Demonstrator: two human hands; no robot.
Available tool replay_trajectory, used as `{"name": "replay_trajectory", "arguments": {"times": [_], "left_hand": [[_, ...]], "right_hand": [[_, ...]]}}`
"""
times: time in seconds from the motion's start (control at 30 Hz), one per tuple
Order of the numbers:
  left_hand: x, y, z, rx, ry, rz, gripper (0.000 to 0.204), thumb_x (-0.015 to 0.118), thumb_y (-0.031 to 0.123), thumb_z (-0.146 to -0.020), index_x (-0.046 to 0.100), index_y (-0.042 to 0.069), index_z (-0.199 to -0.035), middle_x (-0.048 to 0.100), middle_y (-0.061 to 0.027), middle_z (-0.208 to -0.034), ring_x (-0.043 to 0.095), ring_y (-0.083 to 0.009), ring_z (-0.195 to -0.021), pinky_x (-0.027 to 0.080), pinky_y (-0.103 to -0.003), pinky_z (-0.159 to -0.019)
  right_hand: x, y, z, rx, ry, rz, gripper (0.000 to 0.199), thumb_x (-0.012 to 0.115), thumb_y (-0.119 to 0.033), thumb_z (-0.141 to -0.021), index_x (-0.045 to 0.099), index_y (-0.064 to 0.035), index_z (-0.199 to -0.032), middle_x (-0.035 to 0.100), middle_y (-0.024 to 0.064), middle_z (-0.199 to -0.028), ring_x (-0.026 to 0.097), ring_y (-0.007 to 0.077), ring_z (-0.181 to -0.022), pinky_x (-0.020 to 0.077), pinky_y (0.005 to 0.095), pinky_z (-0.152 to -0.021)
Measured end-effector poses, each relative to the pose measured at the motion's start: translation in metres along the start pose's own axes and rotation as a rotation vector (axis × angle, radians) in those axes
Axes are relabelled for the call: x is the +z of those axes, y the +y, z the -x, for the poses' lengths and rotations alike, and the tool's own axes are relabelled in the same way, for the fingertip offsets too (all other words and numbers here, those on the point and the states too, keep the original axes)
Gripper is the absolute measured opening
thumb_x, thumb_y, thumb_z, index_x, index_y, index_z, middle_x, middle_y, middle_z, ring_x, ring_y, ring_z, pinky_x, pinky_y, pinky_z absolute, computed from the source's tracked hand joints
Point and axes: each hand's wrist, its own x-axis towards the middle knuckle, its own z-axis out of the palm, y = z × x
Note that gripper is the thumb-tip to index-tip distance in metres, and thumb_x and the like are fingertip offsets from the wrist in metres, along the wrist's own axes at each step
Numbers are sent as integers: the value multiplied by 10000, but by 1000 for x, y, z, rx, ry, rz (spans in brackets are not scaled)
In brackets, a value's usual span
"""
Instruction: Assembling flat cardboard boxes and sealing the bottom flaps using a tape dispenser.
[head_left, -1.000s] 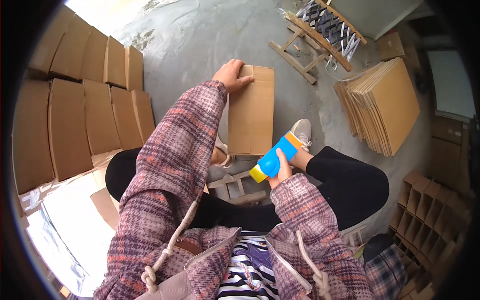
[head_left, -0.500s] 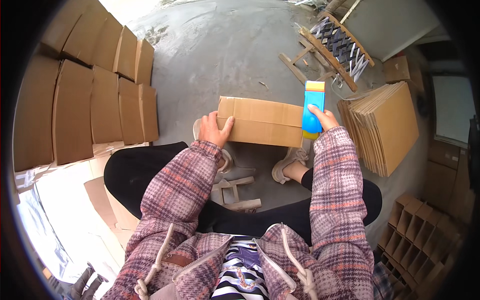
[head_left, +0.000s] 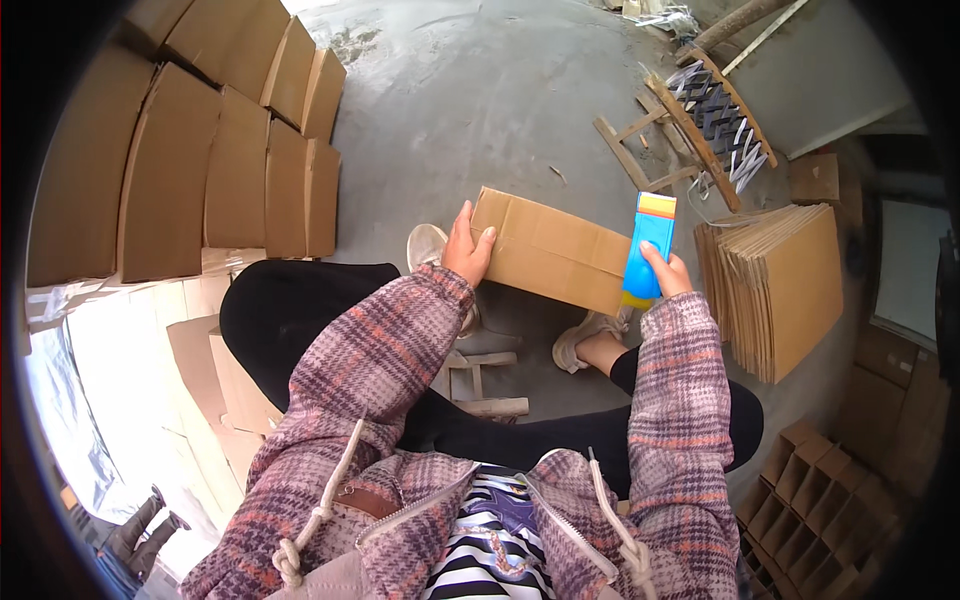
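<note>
Just past my knees (head_left: 290,310), my left hand (head_left: 468,250) clasps the left end of a cardboard carton (head_left: 555,250), thumb on top; my right hand (head_left: 667,272) is wrapped around a blue tape dispenser (head_left: 651,228) at its right end. Farther right: flattened cardboard (head_left: 795,290), then a strap-woven wooden frame (head_left: 695,140).

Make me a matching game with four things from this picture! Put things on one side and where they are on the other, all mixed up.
Things:
1. Left hand
2. Blue tool
3. Straps
4. Stacked boxes

Places:
A. Criss-crossed between wooden bars
B. At the left side of the picture
C. In the right hand
D. On the left end of the held box

Right pairs: 1-D, 2-C, 3-A, 4-B
</note>
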Motion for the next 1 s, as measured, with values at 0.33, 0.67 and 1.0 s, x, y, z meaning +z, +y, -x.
{"name": "replay_trajectory", "arguments": {"times": [0.33,0.67,1.0], "left_hand": [[-28,66,-7,262,301,-430,586,564,350,-904,385,-3,-1336,462,-212,-1291,473,-292,-1187,368,-400,-999],[-63,140,-5,-38,-661,675,324,553,336,-927,634,52,-1058,632,5,-906,553,-72,-838,449,-243,-752],[-72,122,0,-77,-581,851,293,525,325,-942,641,58,-972,620,17,-851,541,-58,-765,438,-214,-696]], "right_hand": [[1,-51,75,-252,-11,219,546,700,-410,-781,534,22,-1072,608,104,-969,584,152,-866,477,309,-784],[59,-104,109,-319,-457,421,600,707,-489,-726,523,-20,-1053,598,96,-941,572,163,-875,462,319,-782],[71,-115,102,-313,-559,509,564,721,-445,-728,527,-15,-1036,601,87,-935,566,150,-869,453,308,-794]]}}
